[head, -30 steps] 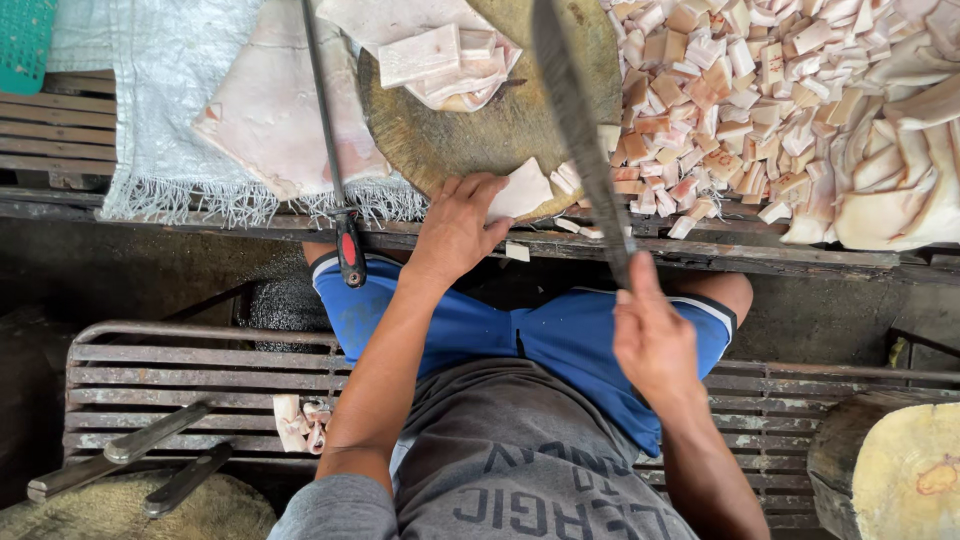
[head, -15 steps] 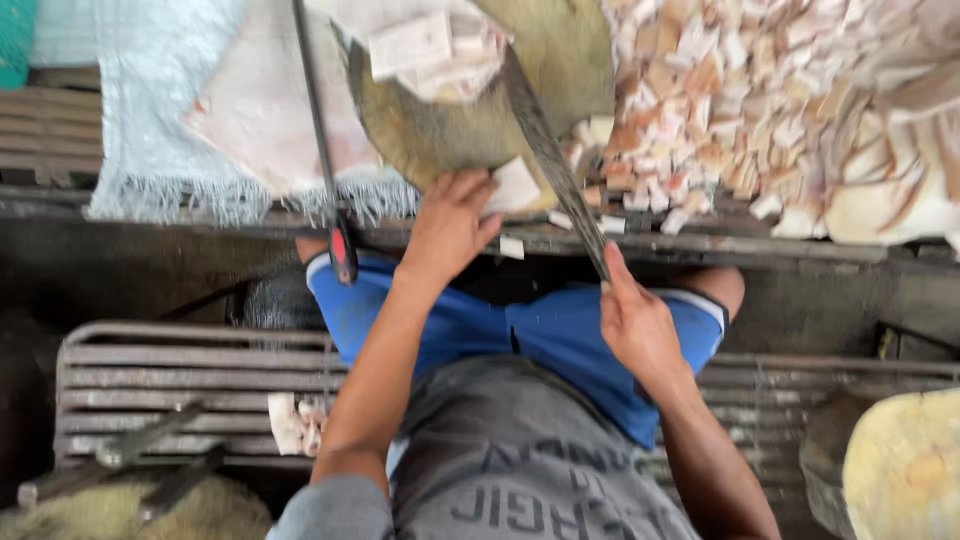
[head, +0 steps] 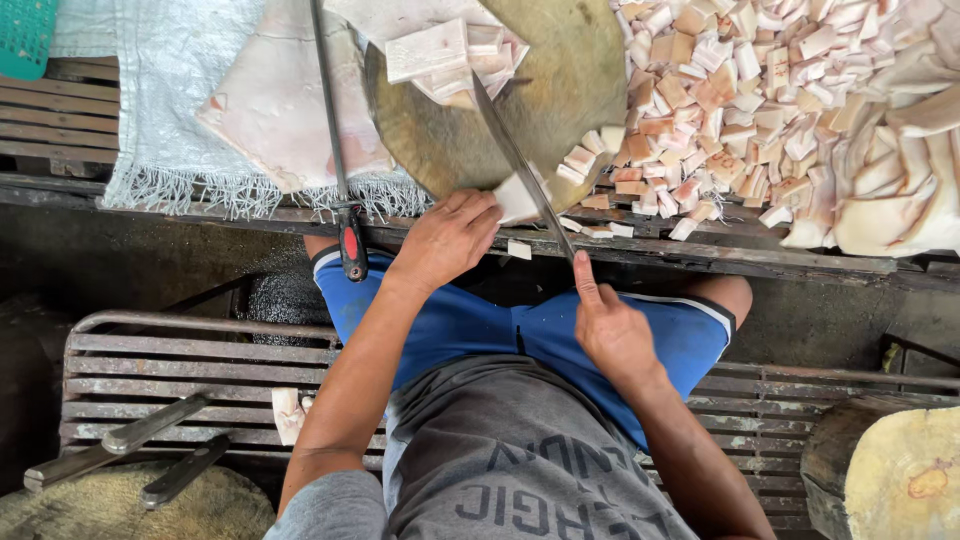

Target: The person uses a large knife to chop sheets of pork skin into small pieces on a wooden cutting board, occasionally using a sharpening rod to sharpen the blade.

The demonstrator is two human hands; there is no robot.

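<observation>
Right hand, lower centre of frame, grips the handle of a long knife; the blade runs up-left across the round chopping block. Left hand is closed over a pale slab piece at the block's lower edge, just beside the blade. Done: large heap of cut cubes at upper right. Left: stacked slabs on the block, whole sheet at upper left.
</observation>
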